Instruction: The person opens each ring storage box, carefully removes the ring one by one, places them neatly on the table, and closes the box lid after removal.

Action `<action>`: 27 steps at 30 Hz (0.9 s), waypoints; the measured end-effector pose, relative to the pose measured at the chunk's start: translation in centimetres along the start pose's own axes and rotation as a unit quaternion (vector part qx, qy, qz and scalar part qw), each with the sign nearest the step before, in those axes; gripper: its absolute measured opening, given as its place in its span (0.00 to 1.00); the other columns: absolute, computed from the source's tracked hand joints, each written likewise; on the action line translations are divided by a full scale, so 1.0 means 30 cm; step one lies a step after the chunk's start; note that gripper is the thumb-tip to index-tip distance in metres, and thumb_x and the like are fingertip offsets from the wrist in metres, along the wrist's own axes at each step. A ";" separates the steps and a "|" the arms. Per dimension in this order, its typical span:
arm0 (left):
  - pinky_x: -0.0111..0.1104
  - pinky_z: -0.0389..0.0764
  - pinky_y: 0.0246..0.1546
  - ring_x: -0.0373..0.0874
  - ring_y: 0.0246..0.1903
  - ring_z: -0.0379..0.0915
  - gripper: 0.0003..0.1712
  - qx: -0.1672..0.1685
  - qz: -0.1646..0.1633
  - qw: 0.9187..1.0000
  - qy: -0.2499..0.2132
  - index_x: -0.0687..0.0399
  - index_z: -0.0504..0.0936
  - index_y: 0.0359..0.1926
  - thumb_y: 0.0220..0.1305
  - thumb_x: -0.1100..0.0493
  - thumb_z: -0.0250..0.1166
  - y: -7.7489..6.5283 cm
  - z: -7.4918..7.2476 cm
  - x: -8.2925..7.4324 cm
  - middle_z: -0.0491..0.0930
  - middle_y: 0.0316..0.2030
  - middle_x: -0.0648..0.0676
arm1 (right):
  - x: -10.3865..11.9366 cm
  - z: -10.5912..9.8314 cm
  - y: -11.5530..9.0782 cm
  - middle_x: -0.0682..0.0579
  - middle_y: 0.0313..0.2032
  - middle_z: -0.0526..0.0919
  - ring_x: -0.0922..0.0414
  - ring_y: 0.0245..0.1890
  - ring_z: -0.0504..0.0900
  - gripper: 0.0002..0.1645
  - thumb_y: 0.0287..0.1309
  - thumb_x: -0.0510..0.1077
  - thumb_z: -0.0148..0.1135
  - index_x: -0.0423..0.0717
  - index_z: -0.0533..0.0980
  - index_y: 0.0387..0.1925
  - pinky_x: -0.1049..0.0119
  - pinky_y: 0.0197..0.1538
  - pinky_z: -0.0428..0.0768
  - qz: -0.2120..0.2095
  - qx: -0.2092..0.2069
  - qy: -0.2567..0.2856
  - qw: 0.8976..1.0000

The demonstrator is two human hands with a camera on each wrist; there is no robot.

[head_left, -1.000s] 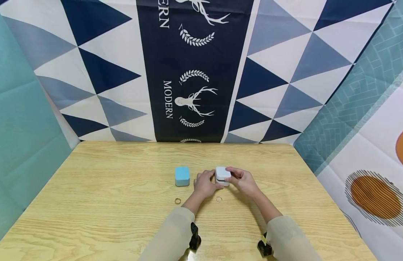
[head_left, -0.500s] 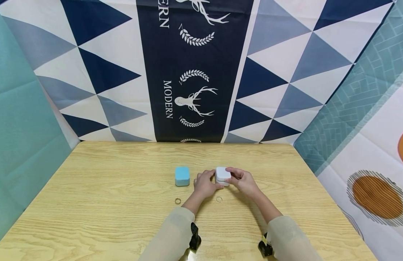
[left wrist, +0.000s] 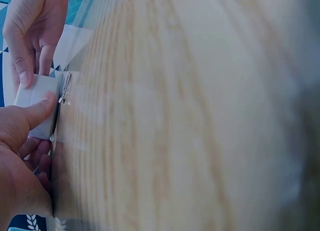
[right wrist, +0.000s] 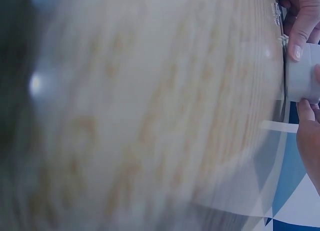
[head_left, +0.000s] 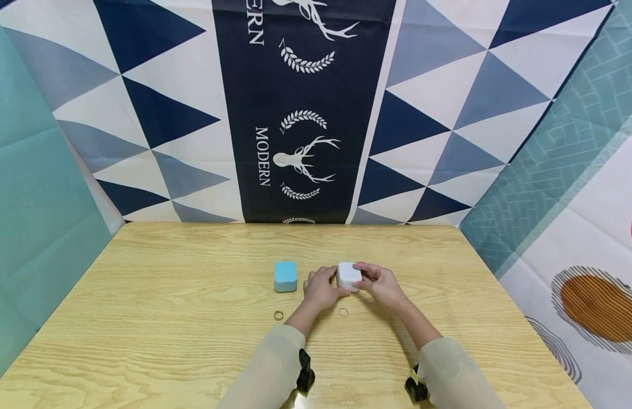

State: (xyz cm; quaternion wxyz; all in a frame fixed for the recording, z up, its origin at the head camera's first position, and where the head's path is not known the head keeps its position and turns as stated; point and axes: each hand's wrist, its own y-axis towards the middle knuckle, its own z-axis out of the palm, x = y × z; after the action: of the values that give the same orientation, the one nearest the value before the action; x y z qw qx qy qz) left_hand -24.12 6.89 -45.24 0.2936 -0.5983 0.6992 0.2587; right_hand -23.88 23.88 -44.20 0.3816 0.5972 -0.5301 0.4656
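Observation:
A small white ring box (head_left: pixel 348 272) stands on the wooden table between both hands, its lid down on its base. My left hand (head_left: pixel 322 289) grips the lower part from the left, with the thumb along the near side, as the left wrist view also shows. From the right, my right hand (head_left: pixel 386 285) pinches the lid between thumb and fingers. Whether anything lies inside the box cannot be seen. In front of it, close to the left wrist, lies a thin silver-coloured ring (head_left: pixel 343 312).
Left of the hands stands a closed light-blue box (head_left: pixel 285 276) of similar shape. A gold-coloured ring (head_left: pixel 278 315) lies in front of it. Patterned cloth (head_left: pixel 305 113) hangs behind the wooden table (head_left: pixel 167 318) and along its sides.
A dark gap under the white box's lid has narrowed and vanished as the right hand brought the lid down. Both hands have otherwise stayed in place.

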 end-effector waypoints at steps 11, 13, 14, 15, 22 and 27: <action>0.41 0.64 0.48 0.49 0.50 0.65 0.41 0.007 -0.006 1.000 0.003 0.50 0.69 0.64 0.50 0.44 0.71 0.005 0.008 0.004 0.73 0.58 0.52 | -0.002 0.000 0.006 0.37 0.63 0.68 0.47 0.65 0.65 0.28 0.52 0.28 0.61 0.32 0.70 0.57 0.72 0.58 0.71 0.006 0.003 0.004 1.000; 0.40 0.64 0.47 0.49 0.50 0.65 0.41 0.007 -0.007 1.000 0.004 0.50 0.69 0.64 0.49 0.44 0.71 0.005 0.009 0.003 0.73 0.58 0.52 | -0.002 -0.001 0.005 0.36 0.63 0.68 0.47 0.66 0.64 0.29 0.52 0.29 0.61 0.32 0.69 0.58 0.71 0.58 0.70 0.004 0.005 0.001 1.000; 0.40 0.64 0.47 0.49 0.50 0.65 0.41 0.008 -0.007 1.000 0.004 0.50 0.69 0.64 0.49 0.43 0.71 0.005 0.009 0.003 0.73 0.58 0.52 | -0.002 -0.002 0.006 0.36 0.63 0.68 0.46 0.66 0.64 0.29 0.52 0.28 0.61 0.32 0.68 0.58 0.70 0.58 0.70 0.001 0.006 0.001 1.000; 0.40 0.64 0.47 0.49 0.50 0.65 0.41 0.009 -0.007 1.000 0.004 0.50 0.69 0.64 0.49 0.43 0.71 0.006 0.008 0.003 0.74 0.58 0.52 | -0.003 -0.004 0.006 0.35 0.63 0.67 0.45 0.66 0.64 0.30 0.53 0.29 0.61 0.32 0.68 0.59 0.70 0.58 0.70 -0.002 0.007 -0.002 1.000; 0.41 0.63 0.49 0.49 0.50 0.65 0.43 0.013 -0.006 1.000 -0.006 0.50 0.69 0.64 0.49 0.43 0.71 0.014 -0.004 -0.001 0.74 0.58 0.52 | 0.014 -0.013 0.015 0.35 0.62 0.68 0.44 0.64 0.66 0.32 0.52 0.30 0.63 0.33 0.67 0.60 0.64 0.60 0.70 -0.009 0.009 -0.017 1.000; 0.44 0.64 0.50 0.50 0.49 0.65 0.42 0.009 -0.008 1.000 -0.028 0.50 0.69 0.65 0.49 0.44 0.72 0.016 -0.011 0.002 0.75 0.56 0.54 | 0.034 -0.028 0.013 0.36 0.61 0.70 0.41 0.61 0.70 0.33 0.54 0.37 0.65 0.35 0.66 0.61 0.59 0.58 0.73 -0.018 0.010 -0.051 0.998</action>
State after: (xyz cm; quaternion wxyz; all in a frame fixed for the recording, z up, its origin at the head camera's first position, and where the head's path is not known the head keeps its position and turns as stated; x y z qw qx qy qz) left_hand -24.63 6.70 -45.06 0.3203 -0.5936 0.6886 0.2663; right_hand -24.37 24.33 -43.01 0.3562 0.6337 -0.5331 0.4328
